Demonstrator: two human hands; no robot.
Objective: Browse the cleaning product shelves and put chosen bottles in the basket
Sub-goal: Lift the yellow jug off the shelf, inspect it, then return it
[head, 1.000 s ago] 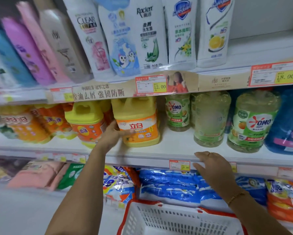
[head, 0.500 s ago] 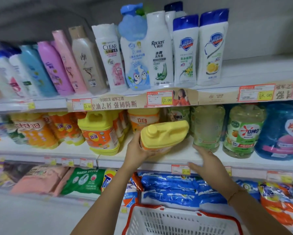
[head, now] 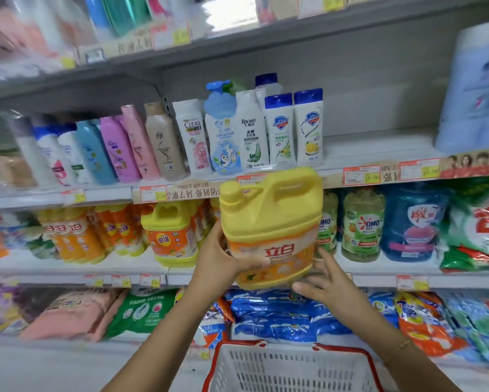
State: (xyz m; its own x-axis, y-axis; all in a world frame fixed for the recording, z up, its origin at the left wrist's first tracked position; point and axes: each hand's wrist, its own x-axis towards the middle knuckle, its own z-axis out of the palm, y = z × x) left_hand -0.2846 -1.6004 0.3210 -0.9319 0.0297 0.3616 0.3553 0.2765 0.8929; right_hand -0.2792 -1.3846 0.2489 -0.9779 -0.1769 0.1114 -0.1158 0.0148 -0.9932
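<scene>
A yellow detergent jug with an orange label [head: 271, 230] is held upright in front of the middle shelf. My left hand [head: 223, 257] grips its lower left side, thumb across the label. My right hand [head: 326, 284] supports the jug's lower right corner with fingers spread and fairly straight. A white basket with a red rim [head: 291, 366] sits directly below, between my forearms, and no product shows inside the part I can see.
More yellow jugs [head: 171, 236] and green OMO bottles [head: 362, 226] stand on the middle shelf. Shampoo bottles [head: 192, 137] line the shelf above. Bagged powder, blue [head: 277, 312] and orange [head: 424, 321], fills the bottom shelf. A blue jug [head: 413, 222] stands at right.
The jug has come off the shelf, turned from lying tilted to upright, and now faces me. My right hand left the shelf edge and moved under the jug. The view has tilted upward.
</scene>
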